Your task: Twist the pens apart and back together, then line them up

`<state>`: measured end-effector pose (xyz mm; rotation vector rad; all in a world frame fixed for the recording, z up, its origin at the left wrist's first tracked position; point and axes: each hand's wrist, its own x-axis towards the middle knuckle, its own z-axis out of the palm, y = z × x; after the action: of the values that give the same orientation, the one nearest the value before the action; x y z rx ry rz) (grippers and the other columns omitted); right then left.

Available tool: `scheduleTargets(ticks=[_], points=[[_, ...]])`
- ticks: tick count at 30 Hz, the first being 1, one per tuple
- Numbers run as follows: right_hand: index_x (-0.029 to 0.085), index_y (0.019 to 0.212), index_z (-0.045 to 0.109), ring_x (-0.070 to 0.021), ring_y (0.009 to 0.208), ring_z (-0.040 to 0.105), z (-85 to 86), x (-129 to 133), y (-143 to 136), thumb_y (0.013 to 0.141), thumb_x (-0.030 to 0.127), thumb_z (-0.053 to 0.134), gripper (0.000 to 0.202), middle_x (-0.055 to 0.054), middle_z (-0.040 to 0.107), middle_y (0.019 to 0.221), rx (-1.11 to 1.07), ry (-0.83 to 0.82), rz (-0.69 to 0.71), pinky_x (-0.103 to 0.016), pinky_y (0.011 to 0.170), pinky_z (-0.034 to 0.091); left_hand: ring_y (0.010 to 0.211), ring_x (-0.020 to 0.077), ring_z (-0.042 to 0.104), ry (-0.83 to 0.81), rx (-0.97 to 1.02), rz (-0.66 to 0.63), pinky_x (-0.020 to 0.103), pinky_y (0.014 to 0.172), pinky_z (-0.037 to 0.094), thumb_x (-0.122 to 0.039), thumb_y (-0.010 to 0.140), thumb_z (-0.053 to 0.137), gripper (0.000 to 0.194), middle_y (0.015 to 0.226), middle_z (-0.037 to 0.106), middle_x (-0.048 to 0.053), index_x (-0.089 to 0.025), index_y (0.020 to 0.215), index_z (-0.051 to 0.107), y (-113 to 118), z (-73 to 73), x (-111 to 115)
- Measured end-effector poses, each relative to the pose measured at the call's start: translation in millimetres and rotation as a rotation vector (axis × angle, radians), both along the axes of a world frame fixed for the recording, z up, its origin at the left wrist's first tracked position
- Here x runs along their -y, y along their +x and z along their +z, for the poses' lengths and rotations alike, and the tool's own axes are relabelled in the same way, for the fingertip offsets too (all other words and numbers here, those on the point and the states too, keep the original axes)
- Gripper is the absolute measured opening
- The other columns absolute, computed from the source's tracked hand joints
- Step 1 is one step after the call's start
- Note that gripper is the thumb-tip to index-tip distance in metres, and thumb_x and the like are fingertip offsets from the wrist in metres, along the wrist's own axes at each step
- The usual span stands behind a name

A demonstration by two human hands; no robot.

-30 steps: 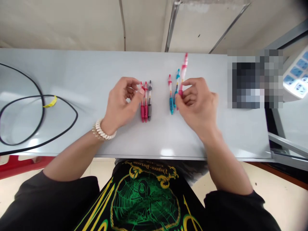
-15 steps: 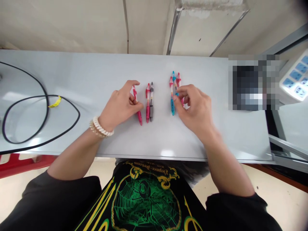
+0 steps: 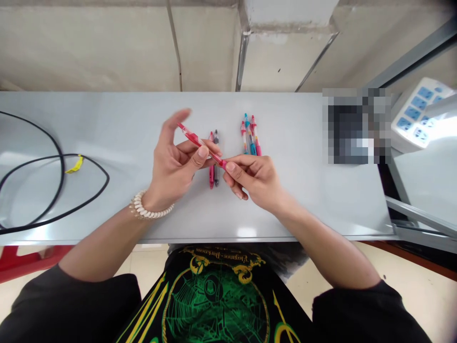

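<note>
Between my two hands a red pen (image 3: 193, 137) is held up off the table, tilted with its clip end to the upper left. My left hand (image 3: 178, 159) pinches its barrel between thumb and fingers, the index finger raised. My right hand (image 3: 255, 180) grips its lower end. Under and behind the hands lie a red pen (image 3: 211, 180) and a grey pen (image 3: 216, 179) side by side, partly covered. Beyond my right hand lie three more: a pen with a red top (image 3: 243, 133), a blue-topped pen (image 3: 248, 126) and a pink pen (image 3: 256, 138).
A black cable (image 3: 106, 177) with a yellow tag (image 3: 74, 164) loops over the left of the white table (image 3: 300, 205). At the right are a pixelated dark object (image 3: 346, 128) and a white power strip (image 3: 416, 114). A wall borders the back edge.
My left hand has lifted the red pen from the table and tilted it. My right hand has left the right-hand pens, moved left and taken the pen's lower end. The view has shifted slightly.
</note>
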<state>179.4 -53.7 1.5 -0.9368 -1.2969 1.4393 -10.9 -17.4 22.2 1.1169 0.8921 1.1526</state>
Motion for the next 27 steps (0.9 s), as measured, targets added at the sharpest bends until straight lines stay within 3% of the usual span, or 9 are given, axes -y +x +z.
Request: scheduleTargets(ticks=[3,6,8,12,15,19,21,23,27], points=[[0.020,0.096,0.079,-0.0093,0.054,0.056,-6.4,4.6,-6.0,0.107,0.038,0.064,0.026,0.002,0.063,0.068,0.232,0.265,-0.198,-0.025,0.052,0.052,0.079,0.0184,0.078,-0.020,-0.004,0.078,0.033,0.078,0.067,-0.041,0.083,0.094,0.039,0.088,0.081,0.002,-0.026,0.105,0.066,2.8,-7.8,0.1],[0.026,0.115,0.081,-0.0163,0.082,0.069,-11.2,7.3,-9.6,0.105,0.031,0.065,0.020,-0.005,0.075,0.094,0.428,0.518,-0.400,-0.034,0.079,0.063,0.072,0.0150,0.076,-0.061,0.012,0.148,0.029,0.074,0.067,-0.041,0.081,0.095,0.036,0.082,0.081,0.000,-0.024,0.091,0.065,6.2,-11.4,-0.3],[0.028,0.120,0.079,-0.0179,0.088,0.071,-10.1,6.9,-8.3,0.102,0.036,0.071,0.022,-0.006,0.077,0.105,0.421,0.492,-0.424,-0.037,0.084,0.064,0.074,0.0149,0.077,-0.065,0.024,0.169,0.028,0.075,0.067,-0.041,0.081,0.095,0.036,0.082,0.081,-0.001,-0.025,0.091,0.065,7.5,-11.2,-1.0],[0.025,0.105,0.081,-0.0151,0.074,0.069,-3.2,3.2,-2.4,0.103,0.045,0.070,0.023,-0.002,0.072,0.084,0.304,0.303,-0.350,-0.032,0.071,0.064,0.085,0.0175,0.080,-0.065,0.053,0.188,0.029,0.078,0.067,-0.038,0.082,0.096,0.038,0.087,0.082,0.000,-0.025,0.093,0.061,8.2,-9.1,-2.0],[0.025,0.105,0.081,-0.0172,0.090,0.073,-1.9,0.9,-1.6,0.095,0.046,0.080,0.023,-0.005,0.075,0.103,0.252,0.334,-0.370,-0.035,0.082,0.066,0.088,0.0182,0.081,-0.085,0.049,0.206,0.029,0.079,0.067,-0.037,0.082,0.095,0.039,0.087,0.082,0.001,-0.025,0.093,0.059,9.3,-9.1,-1.4],[0.024,0.109,0.078,-0.0129,0.071,0.068,-2.9,1.2,-4.4,0.101,0.042,0.073,0.020,-0.001,0.072,0.085,0.206,0.285,-0.325,-0.030,0.067,0.063,0.090,0.0185,0.082,-0.073,0.066,0.204,0.028,0.079,0.067,-0.038,0.082,0.096,0.042,0.085,0.080,0.000,-0.024,0.093,0.058,11.2,-11.0,-0.2],[0.023,0.101,0.079,-0.0145,0.081,0.070,-2.1,2.1,-5.6,0.099,0.041,0.076,0.018,-0.004,0.073,0.094,0.228,0.363,-0.361,-0.030,0.070,0.063,0.091,0.0188,0.082,-0.060,0.079,0.196,0.029,0.079,0.067,-0.040,0.081,0.096,0.043,0.085,0.080,0.000,-0.024,0.093,0.058,11.7,-11.8,0.4],[0.024,0.108,0.078,-0.0157,0.086,0.072,-0.7,2.8,-6.1,0.095,0.043,0.080,0.023,-0.005,0.073,0.103,0.233,0.373,-0.377,-0.030,0.072,0.064,0.093,0.0198,0.081,-0.054,0.071,0.189,0.030,0.079,0.067,-0.042,0.081,0.096,0.043,0.086,0.081,0.001,-0.025,0.094,0.058,11.7,-12.1,0.9],[0.023,0.109,0.076,-0.0126,0.069,0.067,-0.8,1.4,-4.0,0.104,0.043,0.067,0.022,-0.002,0.069,0.089,0.248,0.280,-0.325,-0.028,0.061,0.062,0.093,0.0215,0.081,-0.074,0.046,0.179,0.031,0.078,0.067,-0.042,0.081,0.095,0.042,0.085,0.080,0.002,-0.025,0.094,0.059,10.7,-11.5,1.6]])
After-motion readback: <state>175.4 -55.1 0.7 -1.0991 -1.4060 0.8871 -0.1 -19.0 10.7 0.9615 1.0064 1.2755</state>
